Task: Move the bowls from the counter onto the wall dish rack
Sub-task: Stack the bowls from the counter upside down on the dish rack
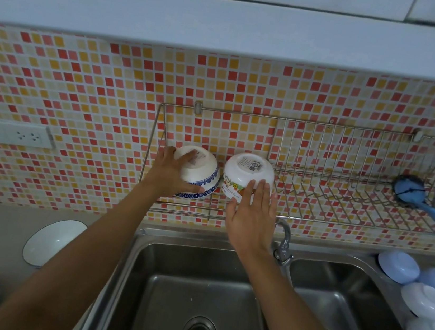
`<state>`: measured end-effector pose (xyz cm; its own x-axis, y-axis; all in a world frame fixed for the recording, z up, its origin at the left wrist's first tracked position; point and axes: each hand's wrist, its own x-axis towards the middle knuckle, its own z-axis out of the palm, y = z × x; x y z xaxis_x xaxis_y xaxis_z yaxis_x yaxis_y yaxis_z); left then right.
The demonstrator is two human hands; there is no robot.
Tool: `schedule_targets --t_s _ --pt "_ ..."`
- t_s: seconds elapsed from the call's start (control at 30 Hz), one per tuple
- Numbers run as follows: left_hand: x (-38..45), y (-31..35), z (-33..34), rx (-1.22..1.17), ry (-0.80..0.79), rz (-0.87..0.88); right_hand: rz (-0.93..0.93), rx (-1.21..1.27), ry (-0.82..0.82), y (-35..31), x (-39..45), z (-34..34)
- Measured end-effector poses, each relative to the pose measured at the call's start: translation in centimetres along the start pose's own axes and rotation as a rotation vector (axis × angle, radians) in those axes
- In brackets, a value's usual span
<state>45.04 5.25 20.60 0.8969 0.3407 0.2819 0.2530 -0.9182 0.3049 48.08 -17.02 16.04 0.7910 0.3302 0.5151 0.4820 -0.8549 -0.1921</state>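
Head view: left hand (pixel 172 171) on blue-rimmed bowl (pixel 199 175), right hand (pixel 252 219) maybe touching cartoon bowl (pixel 246 175).

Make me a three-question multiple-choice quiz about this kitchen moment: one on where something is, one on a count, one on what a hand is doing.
1. Where does the blue-patterned bowl sit?
A. In the sink
B. On the wall dish rack, left end
C. On the counter

2. How many bowls are on the rack?
A. Two
B. Four
C. None

3. What is the left hand doing?
A. Hanging free over the sink
B. Turning the tap
C. Gripping the blue-patterned bowl

Answers:
1 B, it rests upside down on the rack wires by the tiled wall.
2 A, only it and the cartoon-printed bowl beside it are there.
3 C, its fingers wrap the bowl's base and side, while the right hand lies open, fingertips on the cartoon-printed bowl.
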Motion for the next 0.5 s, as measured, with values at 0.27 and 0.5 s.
schedule_targets --t_s 0.27,0.5 --pt "-1.0 -0.1 0.9 0.012 -0.014 -0.002 -0.005 -0.002 -0.010 0.1 0.0 0.0" --pt "-4.2 1.2 1.5 0.039 0.070 0.193 -0.035 -0.005 -0.004 0.2 0.2 0.3"
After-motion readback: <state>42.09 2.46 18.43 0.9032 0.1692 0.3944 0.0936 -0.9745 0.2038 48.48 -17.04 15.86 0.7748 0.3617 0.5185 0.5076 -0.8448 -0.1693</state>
